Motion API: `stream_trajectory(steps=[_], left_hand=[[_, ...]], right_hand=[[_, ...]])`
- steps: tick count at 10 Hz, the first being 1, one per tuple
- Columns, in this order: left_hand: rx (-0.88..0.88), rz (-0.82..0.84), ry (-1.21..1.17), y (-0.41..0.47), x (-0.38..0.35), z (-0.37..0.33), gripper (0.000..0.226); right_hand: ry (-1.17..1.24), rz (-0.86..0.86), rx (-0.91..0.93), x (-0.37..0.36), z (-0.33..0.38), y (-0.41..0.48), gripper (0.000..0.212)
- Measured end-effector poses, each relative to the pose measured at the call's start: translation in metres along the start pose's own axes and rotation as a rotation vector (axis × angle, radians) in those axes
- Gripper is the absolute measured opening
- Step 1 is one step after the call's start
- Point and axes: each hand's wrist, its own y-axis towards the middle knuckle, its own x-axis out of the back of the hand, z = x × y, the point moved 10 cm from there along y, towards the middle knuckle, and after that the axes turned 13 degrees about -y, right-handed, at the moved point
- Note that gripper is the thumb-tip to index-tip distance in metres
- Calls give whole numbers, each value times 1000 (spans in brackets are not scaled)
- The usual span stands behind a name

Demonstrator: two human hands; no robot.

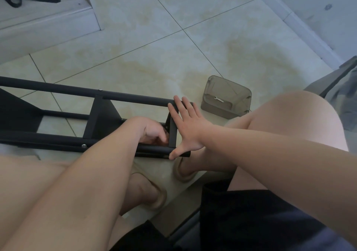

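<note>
Black metal rack frame (58, 88) lying on tiled floor (173, 57). Right hand (190, 127) pressing its end, fingers spread wide. Left hand (152, 131) curling inside it, grasp hidden. Beside the frame's end, translucent plastic box (218, 111) holding a small wrench (218, 99).

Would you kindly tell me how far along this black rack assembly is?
Done: a middle panel sits screwed between the tubes of the rack. In hand: the right hand braces the end panel flat while the left hand works curled at its corner. Left: likely standing the rack up; the wrench lies on the box.
</note>
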Motion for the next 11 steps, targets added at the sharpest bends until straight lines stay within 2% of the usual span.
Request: stream_trajectory(steps=[3, 5, 6, 7, 8, 9, 11], left_hand=[[-86, 12, -62, 9, 4, 1, 39], [-83, 42, -105, 8, 1, 3, 43], [-50, 44, -93, 6, 0, 5, 37], [14, 36, -22, -1, 1, 7, 19], [6, -6, 5, -3, 3, 4, 15], [11, -56, 31, -4, 6, 2, 29], [-1, -78, 41, -3, 8, -1, 32]], right_hand=[[9, -19, 5, -1, 0, 2, 156], [9, -24, 5, -1, 1, 2, 156], [7, -26, 4, -1, 1, 2, 156], [6, -26, 2, -1, 0, 3, 157], [6, -28, 4, 0, 1, 2, 157], [7, -27, 4, -1, 1, 2, 157], [6, -32, 1, -1, 0, 3, 157]])
